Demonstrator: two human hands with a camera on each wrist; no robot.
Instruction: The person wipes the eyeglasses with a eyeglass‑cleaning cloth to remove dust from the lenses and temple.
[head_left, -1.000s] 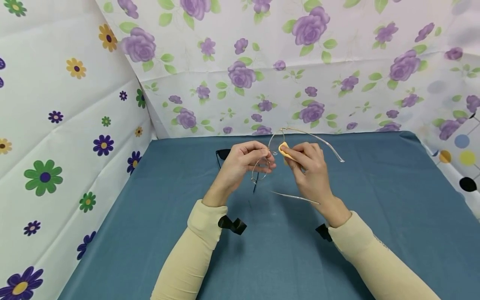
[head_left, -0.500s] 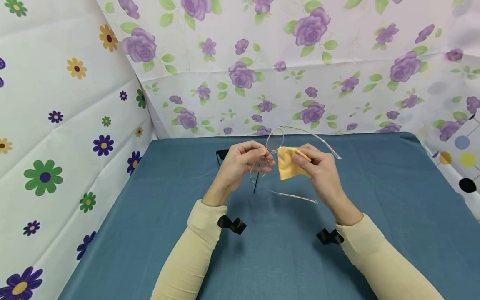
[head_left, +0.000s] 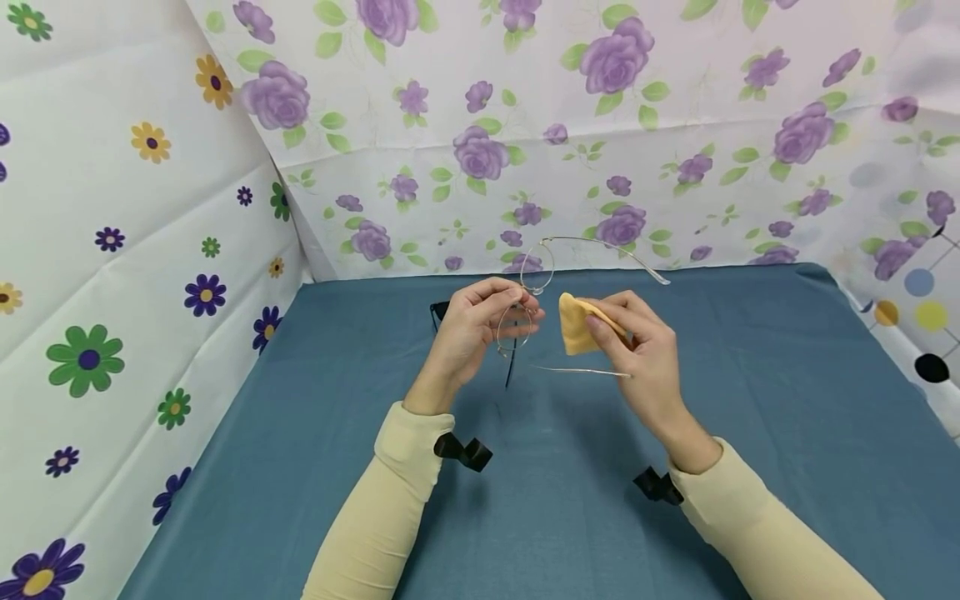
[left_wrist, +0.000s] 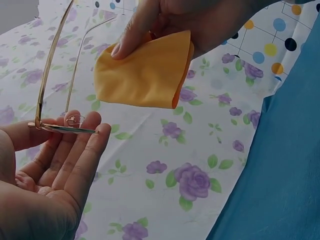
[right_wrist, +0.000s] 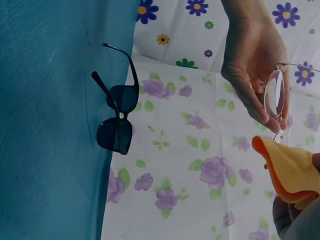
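Note:
My left hand (head_left: 468,333) pinches a pair of thin gold-rimmed eyeglasses (left_wrist: 46,75) near the middle of the front, with one lens (right_wrist: 273,95) over the fingers. Both temples are unfolded and point to the right in the head view. To the right of the lenses, my right hand (head_left: 647,360) holds a yellow cleaning cloth (head_left: 577,327) between thumb and fingers. In the left wrist view the cloth (left_wrist: 142,72) hangs folded over, apart from the eyeglasses. Most of the right hand lies outside the right wrist view.
Black sunglasses (right_wrist: 120,112) with open temples lie on the blue tablecloth (head_left: 360,367) behind my left hand, which mostly hides them in the head view. Floral sheets (head_left: 420,183) hang behind the table and at its left. A black wrist mount (head_left: 465,451) sits on each sleeve.
The cloth has come away from the lens and spread out as my right hand drew back to the right. The eyeglasses have risen and tilted slightly in my left hand.

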